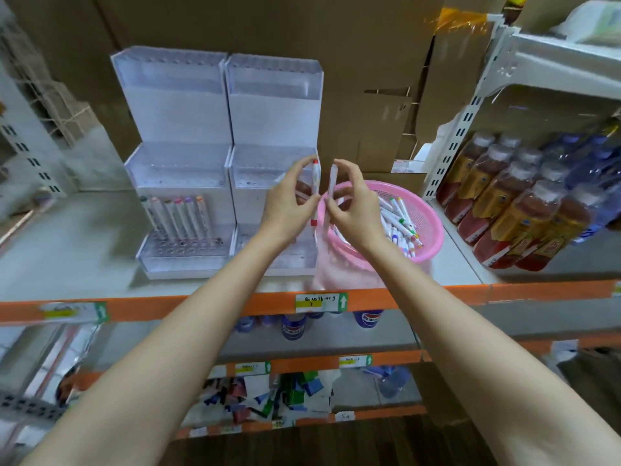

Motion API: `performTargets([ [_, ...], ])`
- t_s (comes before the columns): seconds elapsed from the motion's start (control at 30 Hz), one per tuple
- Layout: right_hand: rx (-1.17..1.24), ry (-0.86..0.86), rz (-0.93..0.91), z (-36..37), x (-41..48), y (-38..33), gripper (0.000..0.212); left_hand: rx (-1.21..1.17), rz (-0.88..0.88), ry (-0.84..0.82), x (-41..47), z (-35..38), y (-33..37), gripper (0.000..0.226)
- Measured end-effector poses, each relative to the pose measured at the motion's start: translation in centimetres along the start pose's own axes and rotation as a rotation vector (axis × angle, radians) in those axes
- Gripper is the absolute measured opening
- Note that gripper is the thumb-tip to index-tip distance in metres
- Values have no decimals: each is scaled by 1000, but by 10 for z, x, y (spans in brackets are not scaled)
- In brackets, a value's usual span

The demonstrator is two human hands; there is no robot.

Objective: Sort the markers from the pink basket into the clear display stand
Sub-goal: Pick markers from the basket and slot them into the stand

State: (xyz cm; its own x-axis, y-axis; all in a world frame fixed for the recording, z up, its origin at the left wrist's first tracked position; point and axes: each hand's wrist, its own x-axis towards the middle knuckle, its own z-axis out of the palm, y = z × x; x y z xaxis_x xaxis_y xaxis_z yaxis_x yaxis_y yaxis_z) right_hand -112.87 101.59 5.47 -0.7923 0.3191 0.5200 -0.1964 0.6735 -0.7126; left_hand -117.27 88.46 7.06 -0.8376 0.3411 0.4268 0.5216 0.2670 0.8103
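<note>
head view, downward, probably near shelf (67,250).

Big cardboard boxes (369,45) stacked all along the back. On the right, a white slotted rack (460,129) loaded with shrink-wrapped packs of brown drink bottles (504,203). The shelf's orange edge (201,306) has a yellow-and-green label (319,302). Underneath are blue bottles (294,326), then a messy pile of packets (268,398).

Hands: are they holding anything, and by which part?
Left hand pinches a red-capped marker at its upper end and middle; right hand pinches a white marker likewise.
</note>
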Motion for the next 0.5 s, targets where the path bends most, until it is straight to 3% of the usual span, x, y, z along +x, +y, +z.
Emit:
performTargets([
  [0.5,2,-56,9,116,-15,-94,55,30,-9,93,-33,-152,-64,54],
])
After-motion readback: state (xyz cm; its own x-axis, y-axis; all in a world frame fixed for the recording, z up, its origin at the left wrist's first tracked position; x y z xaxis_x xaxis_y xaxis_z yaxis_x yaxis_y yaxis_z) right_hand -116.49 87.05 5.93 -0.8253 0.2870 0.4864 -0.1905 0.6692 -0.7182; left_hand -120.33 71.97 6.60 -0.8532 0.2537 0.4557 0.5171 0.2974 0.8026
